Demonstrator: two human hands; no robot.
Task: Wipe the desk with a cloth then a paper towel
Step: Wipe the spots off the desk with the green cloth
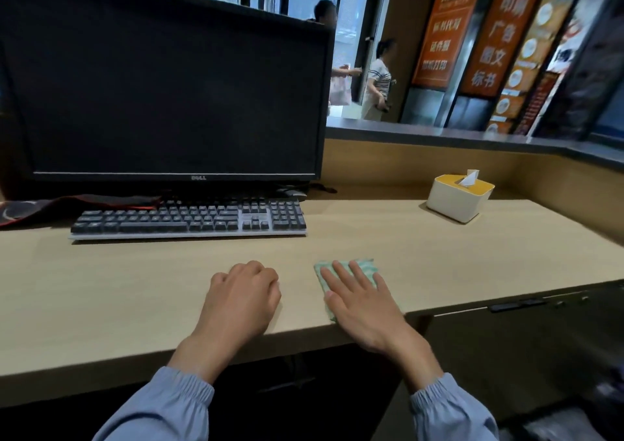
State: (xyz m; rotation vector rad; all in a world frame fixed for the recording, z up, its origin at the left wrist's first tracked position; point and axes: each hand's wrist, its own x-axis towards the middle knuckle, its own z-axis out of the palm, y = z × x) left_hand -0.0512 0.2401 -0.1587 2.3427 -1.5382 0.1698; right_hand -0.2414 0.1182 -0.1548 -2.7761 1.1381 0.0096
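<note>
the desk (135,288) is a long, light wood top. the cloth (367,267) is green and white with wavy stripes. it lies flat on the desk by the front edge, a bit right of the middle. it looks folded into a long shape. its long way runs from the front edge toward the back of the desk, leaning a little to the left. its near end comes right up to the front edge.

the right hand (361,305) lies flat on top of the cloth. its fingers are straight and spread out, and they point toward the back of the desk, the same way the cloth runs. the hand covers most of the cloth, so only the far end and the left side show.

the left hand (241,292) rests on the bare desk just to the left of the cloth, not touching it. its fingers are curled under and it holds nothing.

a tissue box (459,197) with a yellow top sits near the back right of the desk, well apart from the hands. one white tissue (470,177) sticks up out of it.

a dark keyboard (189,219) lies toward the back left. a big black dell monitor (162,96) stands behind it, and its screen is dark. a red and black mouse pad (33,211) lies at the far left.
</note>
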